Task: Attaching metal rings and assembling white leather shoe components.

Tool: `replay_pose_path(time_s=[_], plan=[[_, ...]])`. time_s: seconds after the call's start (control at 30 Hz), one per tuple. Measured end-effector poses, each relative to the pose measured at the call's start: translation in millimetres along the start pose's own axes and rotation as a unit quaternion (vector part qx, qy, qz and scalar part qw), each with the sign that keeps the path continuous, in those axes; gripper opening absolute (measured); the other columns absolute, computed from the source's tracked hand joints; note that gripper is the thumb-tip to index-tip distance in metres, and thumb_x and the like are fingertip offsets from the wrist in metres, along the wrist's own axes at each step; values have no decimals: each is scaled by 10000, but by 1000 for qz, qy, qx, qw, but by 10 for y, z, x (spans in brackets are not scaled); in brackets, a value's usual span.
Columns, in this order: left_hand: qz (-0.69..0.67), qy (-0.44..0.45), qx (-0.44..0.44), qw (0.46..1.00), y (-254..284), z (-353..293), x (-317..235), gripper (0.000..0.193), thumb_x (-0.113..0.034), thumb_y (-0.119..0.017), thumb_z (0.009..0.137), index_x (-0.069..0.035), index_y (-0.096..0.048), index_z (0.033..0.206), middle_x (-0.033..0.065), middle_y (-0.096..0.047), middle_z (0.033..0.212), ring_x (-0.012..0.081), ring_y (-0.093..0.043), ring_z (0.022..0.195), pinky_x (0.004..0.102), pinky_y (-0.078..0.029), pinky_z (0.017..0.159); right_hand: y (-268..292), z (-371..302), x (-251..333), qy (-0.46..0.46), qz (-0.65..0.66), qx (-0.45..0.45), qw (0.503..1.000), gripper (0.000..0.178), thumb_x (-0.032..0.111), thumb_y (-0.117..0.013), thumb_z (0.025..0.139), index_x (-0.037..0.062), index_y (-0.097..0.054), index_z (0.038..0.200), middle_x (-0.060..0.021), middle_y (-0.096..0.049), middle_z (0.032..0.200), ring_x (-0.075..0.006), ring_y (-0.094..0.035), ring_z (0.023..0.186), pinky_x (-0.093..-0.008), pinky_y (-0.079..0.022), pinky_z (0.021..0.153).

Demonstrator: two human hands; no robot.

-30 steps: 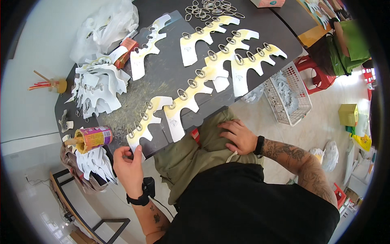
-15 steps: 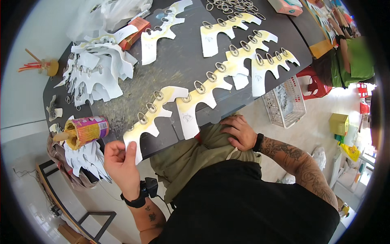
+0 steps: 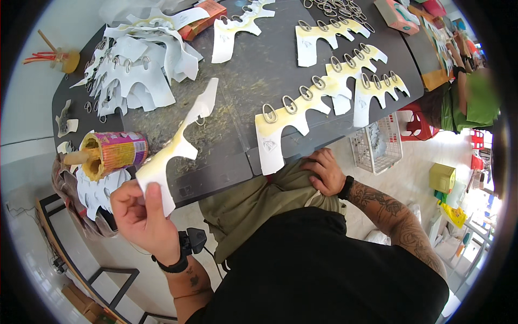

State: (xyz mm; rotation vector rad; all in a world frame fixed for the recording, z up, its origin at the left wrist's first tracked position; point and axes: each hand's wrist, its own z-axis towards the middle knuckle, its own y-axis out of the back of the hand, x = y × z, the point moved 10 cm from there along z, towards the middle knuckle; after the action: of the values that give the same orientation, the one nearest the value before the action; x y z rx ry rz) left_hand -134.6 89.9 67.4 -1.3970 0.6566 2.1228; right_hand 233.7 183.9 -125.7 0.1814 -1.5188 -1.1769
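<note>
On the dark table (image 3: pixel 270 81), the glue can (image 3: pixel 116 154) sits at nine o'clock, a cutout stack (image 3: pixel 135 75) at eleven, ring-fitted card cutouts (image 3: pixel 324 92) at two, a wire basket (image 3: pixel 377 143) on the floor at three.

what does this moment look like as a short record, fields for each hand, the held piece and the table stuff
left hand: grip pinches the lower end of a white card cutout, lifted off the table
right hand: resting on the lap, holding nothing
table: dark top
on table: card cutouts with metal rings; pile of white cutouts
near left hand: tin can on its side with a stick in it
</note>
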Motion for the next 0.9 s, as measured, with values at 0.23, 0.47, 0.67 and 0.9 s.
replay_pose_path(time_s=[0.23, 0.47, 0.67, 0.9], plan=[[52, 151, 10, 987, 181, -284, 359, 197, -16, -744, 970, -54, -555, 1015, -8, -618, 828, 16, -520, 604, 187, -363, 503, 8, 39, 45, 5, 1, 0, 1000, 382, 157, -655, 837, 57, -648, 1206, -188, -584, 1379, -409, -538, 1277, -531, -386, 1087], [-35, 288, 37, 956, 85, -331, 438, 142, -57, -701, 1004, -65, -567, 1049, -12, -622, 828, 10, -498, 571, 193, -336, 456, -21, 37, 22, 5, 4, 8, 1000, 394, 148, -657, 823, 56, -643, 1206, -192, -572, 1382, -410, -533, 1274, -530, -382, 1074], [-20, 103, 74, 992, -199, -41, -10, 108, -77, -669, 1027, -47, -574, 1069, 15, -626, 828, 39, -494, 569, 210, -349, 464, -9, 44, 50, 9, 0, 2, 1000, 393, 147, -656, 820, 52, -639, 1201, -195, -577, 1372, -414, -536, 1254, -530, -387, 1065], [113, 78, 25, 990, 350, -406, 487, 97, -60, -677, 1024, -47, -590, 1066, 10, -629, 890, 39, -484, 604, 202, -368, 524, 39, -47, 14, -2, 21, -23, 999, 382, 136, -655, 813, 58, -652, 1187, -190, -588, 1362, -402, -539, 1238, -524, -390, 1063]])
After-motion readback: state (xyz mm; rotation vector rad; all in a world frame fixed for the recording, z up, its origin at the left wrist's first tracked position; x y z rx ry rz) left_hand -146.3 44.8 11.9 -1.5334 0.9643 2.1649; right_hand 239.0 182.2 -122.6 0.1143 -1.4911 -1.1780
